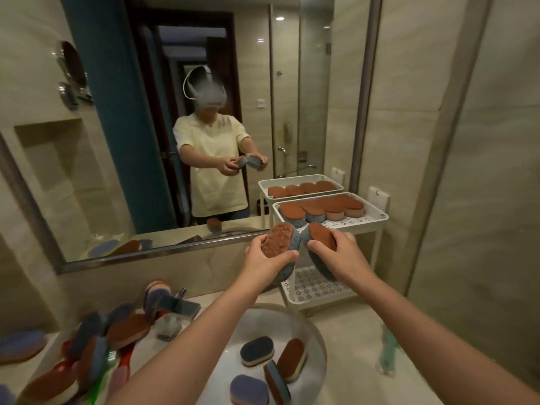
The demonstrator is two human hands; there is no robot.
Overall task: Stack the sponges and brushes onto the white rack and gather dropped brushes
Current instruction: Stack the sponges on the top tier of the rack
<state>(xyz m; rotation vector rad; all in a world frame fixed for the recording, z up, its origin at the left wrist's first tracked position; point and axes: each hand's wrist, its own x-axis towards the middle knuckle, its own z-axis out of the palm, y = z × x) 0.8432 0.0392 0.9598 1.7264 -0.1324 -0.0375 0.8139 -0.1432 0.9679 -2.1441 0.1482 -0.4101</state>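
Note:
My left hand [264, 266] grips an oval sponge [277, 239] with a brown scouring face and a blue body. My right hand [340, 255] grips a second brown-and-blue sponge [320, 233]. Both are held side by side just in front of the white rack [377, 219]. The rack's top tray holds a row of several brown-topped sponges [321, 209]. Its lower shelf [315, 285] shows a bare perforated surface. Several more sponges [257, 350] lie in the round white basin [318, 343] below my arms.
A blurred heap of sponges and red-handled brushes [96, 346] covers the counter at left, beside a clear holder [171, 323]. A large mirror [175, 127] lines the wall. A green object [387, 355] lies on the counter at right.

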